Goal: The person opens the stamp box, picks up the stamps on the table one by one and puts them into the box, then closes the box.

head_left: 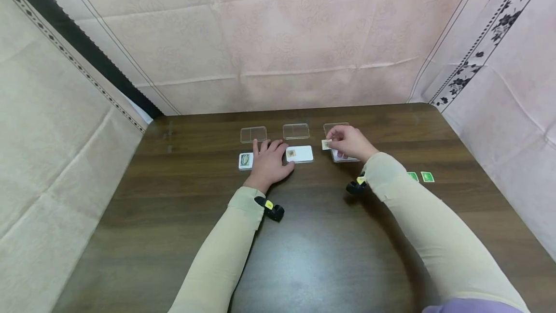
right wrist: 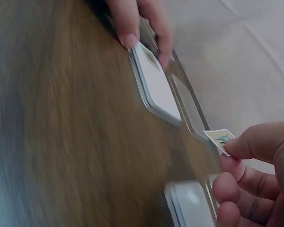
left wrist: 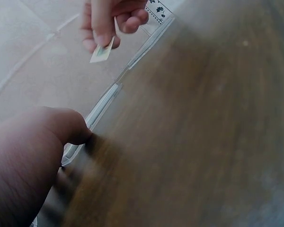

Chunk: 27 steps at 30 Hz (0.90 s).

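My right hand [head_left: 351,143] pinches a small pale stamp [right wrist: 221,140] with a bluish-green picture between thumb and forefinger. The stamp is held up beside the right white case [head_left: 345,157], which the hand partly covers. My left hand [head_left: 269,162] lies spread over the left white case [head_left: 245,160], hiding most of it. Its thumb and forefinger reach the left end of the middle white case [head_left: 305,153], on either side of a brownish stamp [head_left: 291,153]. A green-patterned stamp [head_left: 245,159] shows on the left case.
Behind the cases lie clear plastic lids: a left lid [head_left: 254,134], a middle lid [head_left: 296,131] and a right lid [head_left: 333,126] partly behind my hand. Two green stamps [head_left: 427,177] lie beyond my right sleeve. The brown table [head_left: 195,235] meets pale cloth [head_left: 278,47] at its back.
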Tool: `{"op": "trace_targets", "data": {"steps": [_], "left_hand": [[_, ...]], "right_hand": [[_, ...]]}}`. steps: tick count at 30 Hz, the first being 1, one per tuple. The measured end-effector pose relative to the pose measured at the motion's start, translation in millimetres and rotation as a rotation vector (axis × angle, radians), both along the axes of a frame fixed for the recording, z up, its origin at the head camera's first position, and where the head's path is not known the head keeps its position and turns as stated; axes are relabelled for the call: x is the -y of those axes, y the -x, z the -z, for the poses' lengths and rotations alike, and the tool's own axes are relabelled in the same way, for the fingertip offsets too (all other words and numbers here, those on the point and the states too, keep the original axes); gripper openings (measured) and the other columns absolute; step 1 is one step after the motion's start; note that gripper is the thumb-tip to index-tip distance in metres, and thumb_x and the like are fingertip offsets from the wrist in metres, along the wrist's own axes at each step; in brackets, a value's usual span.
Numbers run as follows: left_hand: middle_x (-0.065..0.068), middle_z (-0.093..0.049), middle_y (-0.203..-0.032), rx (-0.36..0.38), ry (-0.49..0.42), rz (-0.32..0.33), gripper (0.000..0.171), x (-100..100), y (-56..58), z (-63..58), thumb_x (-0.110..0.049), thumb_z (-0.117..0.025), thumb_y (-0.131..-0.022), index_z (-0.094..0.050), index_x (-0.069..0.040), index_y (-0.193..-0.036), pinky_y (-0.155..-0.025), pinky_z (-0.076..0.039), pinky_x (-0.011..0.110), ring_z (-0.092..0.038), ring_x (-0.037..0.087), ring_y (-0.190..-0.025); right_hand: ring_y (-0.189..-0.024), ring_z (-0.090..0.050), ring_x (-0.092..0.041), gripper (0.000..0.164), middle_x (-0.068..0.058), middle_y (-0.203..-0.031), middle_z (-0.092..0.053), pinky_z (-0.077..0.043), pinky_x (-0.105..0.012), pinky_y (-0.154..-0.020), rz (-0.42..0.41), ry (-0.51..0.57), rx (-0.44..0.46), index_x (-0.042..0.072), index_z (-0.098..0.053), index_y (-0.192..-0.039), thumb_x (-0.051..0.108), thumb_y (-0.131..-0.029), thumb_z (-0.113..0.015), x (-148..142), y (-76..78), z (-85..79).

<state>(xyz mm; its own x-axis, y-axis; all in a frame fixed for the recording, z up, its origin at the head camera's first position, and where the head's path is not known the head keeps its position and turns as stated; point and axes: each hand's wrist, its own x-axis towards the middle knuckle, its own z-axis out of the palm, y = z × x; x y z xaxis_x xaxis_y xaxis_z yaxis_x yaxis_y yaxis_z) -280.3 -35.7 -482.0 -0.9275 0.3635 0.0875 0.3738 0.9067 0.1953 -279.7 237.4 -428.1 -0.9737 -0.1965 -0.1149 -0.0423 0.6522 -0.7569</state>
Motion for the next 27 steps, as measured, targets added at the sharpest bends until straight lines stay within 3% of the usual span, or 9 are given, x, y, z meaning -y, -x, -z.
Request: {"op": "trace_targets", "data": {"steps": [7,16,21,27], "left_hand": [[0.001,-0.044,-0.155,-0.006,0.003,-0.008,0.063,-1,1.5,0.4,-0.058,-0.054,-0.092,-0.052,-0.025,-0.146,-0.12,0.005,0.06,-0.03,0.033,-0.144],[0.0,-0.045,-0.154,-0.017,-0.008,-0.012,0.063,0,2.0,0.5,-0.059,-0.055,-0.092,-0.054,-0.025,-0.145,-0.12,0.004,0.061,-0.031,0.034,-0.144],[0.001,-0.045,-0.154,-0.009,-0.004,-0.009,0.062,0,0.1,-1.5,-0.058,-0.055,-0.092,-0.054,-0.025,-0.145,-0.12,0.004,0.061,-0.03,0.034,-0.144],[0.001,-0.044,-0.155,-0.001,-0.002,-0.003,0.061,0,-0.8,-2.3,-0.057,-0.054,-0.093,-0.053,-0.025,-0.145,-0.12,0.004,0.061,-0.03,0.034,-0.144]], "right_hand": [[-0.058,-0.059,-0.022,0.012,-0.017,-0.088,-0.064,-0.053,-0.033,-0.052,-0.003,0.021,0.037,0.01,-0.063,-0.109,0.015,-0.098,-0.065,30,5.4,6.8],[-0.057,-0.06,-0.021,0.008,-0.009,-0.08,-0.065,-0.053,-0.034,-0.05,-0.022,-0.031,-0.006,0.012,-0.066,-0.102,0.017,-0.097,-0.066,58,10.3,9.8],[-0.056,-0.059,-0.019,0.007,-0.006,-0.075,-0.066,-0.05,-0.032,-0.051,-0.018,-0.161,-0.048,0.012,-0.066,-0.099,0.018,-0.096,-0.066,68,9.2,10.7],[-0.067,-0.06,-0.021,0.007,-0.004,-0.082,-0.068,-0.049,-0.035,-0.065,-0.019,-0.366,-0.177,0.012,-0.067,-0.097,0.018,-0.094,-0.064,75,6.9,13.8]]}}
